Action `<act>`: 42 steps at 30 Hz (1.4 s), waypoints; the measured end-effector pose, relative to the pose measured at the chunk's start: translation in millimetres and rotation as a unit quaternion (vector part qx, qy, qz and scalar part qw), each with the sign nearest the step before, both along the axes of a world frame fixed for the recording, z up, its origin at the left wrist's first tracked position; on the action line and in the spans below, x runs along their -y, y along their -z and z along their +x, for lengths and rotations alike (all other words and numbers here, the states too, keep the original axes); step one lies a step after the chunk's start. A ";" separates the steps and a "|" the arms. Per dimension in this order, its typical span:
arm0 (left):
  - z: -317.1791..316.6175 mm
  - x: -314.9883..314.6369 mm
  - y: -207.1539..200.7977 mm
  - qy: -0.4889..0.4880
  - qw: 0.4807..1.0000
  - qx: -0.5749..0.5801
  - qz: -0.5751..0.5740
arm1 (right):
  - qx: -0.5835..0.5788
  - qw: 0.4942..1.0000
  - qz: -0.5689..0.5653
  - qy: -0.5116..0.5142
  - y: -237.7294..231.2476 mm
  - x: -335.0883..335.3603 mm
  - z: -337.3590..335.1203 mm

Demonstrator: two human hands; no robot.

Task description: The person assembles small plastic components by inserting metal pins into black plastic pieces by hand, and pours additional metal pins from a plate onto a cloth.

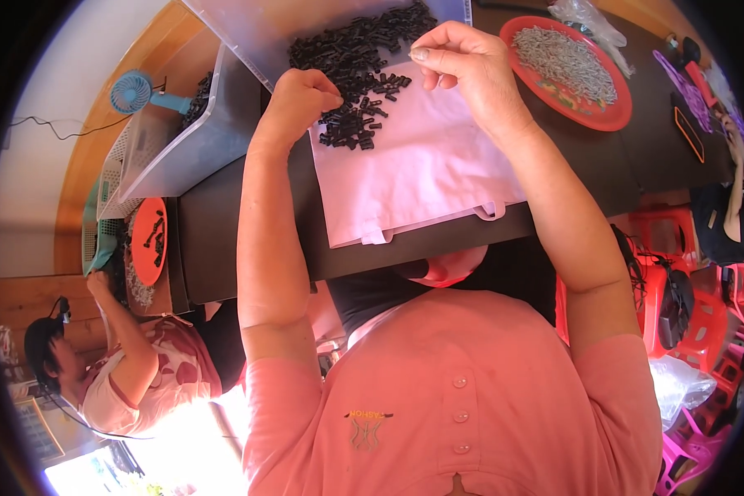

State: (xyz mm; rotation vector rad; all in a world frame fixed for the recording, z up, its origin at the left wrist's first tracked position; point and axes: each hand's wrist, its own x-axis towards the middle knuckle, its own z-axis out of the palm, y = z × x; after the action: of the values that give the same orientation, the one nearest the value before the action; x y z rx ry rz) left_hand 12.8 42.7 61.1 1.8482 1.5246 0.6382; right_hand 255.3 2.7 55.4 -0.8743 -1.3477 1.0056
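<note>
A: Head view, item one: left hand point(299, 101), upper centre of frame, fingers curled down into the black plastic pieces point(357, 62) on the white cloth point(413, 178). I cannot tell whether the grip holds any.

B: Item two: right hand point(465, 62), fingertips pinched narrow; contents hidden.

A: My worry: the pile's loose lower edge. A sweep could scatter pieces down the cloth and off the desk point(248, 240).

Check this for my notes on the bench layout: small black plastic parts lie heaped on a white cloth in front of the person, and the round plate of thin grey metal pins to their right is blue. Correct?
Not quite: the round plate of thin grey metal pins is red, not blue, as the head view shows. The small black plastic parts do lie heaped on the white cloth, with the plate to the right.
</note>
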 end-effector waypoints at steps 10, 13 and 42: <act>0.6 18.0 8.7 0.081 0.990 -0.104 0.052 | 0.012 1.000 -0.014 -0.012 3.4 -0.4 -3.0; 7.1 21.2 14.2 0.060 0.994 -0.062 0.065 | 0.015 1.000 -0.011 -0.011 3.1 0.6 -4.4; 35.7 34.5 16.2 0.056 0.881 0.455 -0.114 | 0.068 0.996 -0.017 -0.061 11.5 1.9 -10.3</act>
State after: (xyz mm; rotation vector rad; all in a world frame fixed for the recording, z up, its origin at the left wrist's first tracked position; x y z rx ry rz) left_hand 48.4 8.2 44.9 1.1508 0.8033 1.0257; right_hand 245.0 0.8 43.9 -0.9078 -1.5186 1.0818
